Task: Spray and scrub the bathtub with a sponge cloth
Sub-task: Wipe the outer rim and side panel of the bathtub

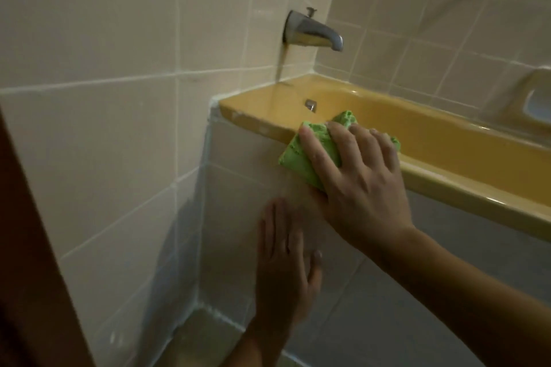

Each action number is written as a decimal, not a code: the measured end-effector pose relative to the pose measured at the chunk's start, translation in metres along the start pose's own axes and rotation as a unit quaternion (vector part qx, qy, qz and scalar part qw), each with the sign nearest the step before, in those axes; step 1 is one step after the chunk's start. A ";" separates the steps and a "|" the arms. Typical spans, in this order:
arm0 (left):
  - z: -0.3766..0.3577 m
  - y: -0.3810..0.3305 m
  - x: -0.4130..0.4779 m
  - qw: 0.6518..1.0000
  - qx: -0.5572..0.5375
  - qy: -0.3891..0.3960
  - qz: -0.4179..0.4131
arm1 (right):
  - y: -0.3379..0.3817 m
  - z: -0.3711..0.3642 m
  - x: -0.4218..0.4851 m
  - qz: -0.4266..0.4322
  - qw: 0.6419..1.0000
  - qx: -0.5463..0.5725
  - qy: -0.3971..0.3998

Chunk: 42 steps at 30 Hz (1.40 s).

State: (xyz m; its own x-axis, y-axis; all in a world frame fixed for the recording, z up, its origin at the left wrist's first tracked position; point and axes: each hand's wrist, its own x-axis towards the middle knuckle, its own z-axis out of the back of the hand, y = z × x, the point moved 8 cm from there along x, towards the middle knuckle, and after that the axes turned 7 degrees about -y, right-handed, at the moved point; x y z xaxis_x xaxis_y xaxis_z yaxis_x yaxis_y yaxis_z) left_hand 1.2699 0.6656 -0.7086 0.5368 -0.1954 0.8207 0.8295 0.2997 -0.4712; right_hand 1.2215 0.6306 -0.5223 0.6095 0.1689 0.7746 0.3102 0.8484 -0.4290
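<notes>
— Where's the cloth?
— The green cloth (pixel 298 158) is draped over the front rim of the yellow tub (pixel 477 188), near its tap end. Part lies on top of the rim. The rest hangs down onto the tiled panel (pixel 235 188) below.
— Which hand has it?
— The right hand (pixel 357 185). It reaches in from 4 o'clock and lies flat on the cloth, fingers spread and nearly straight, pressing it against the rim. No finger curls round it; the thumb I cannot make out.
— And the other one?
— The left hand (pixel 283 268) is at 6 o'clock from the cloth, palm against the panel, fingers straight and close together, holding nothing. It's a little blurred.
— What's around?
— A metal spout (pixel 313 31) sticks out of the tiled wall (pixel 104 39) at 12 o'clock from the cloth. Below it, on the tub's inner end wall, is a small metal overflow plate (pixel 310 105), at 12 o'clock from the right hand's fingertips and near them. The tub runs off toward 3 o'clock, and at the frame's 2 o'clock edge a recessed soap dish (pixel 536 101) shows, blurred.
</notes>
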 end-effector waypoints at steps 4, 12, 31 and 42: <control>-0.002 0.041 -0.014 0.995 -0.022 -0.014 0.099 | 0.051 -0.028 0.048 0.036 0.999 0.008 -0.001; -0.011 0.079 -0.067 0.990 -0.007 0.049 0.135 | 0.107 -0.071 0.032 0.234 0.971 -0.043 0.022; -0.017 0.063 -0.041 0.995 -0.069 -0.025 0.064 | 0.014 -0.026 -0.050 0.210 0.973 -0.086 0.037; -0.016 0.037 -0.021 0.999 -0.019 -0.013 -0.028 | -0.037 -0.001 -0.112 0.238 0.962 -0.096 0.097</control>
State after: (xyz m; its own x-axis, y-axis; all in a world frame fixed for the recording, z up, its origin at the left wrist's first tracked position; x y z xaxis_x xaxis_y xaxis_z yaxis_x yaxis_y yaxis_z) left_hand 1.2921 0.6659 -0.7483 0.4860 -0.1857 0.8540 0.8634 0.2538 -0.4361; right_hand 1.1422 0.5798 -0.5934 0.8341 0.4032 0.3764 0.0802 0.5866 -0.8059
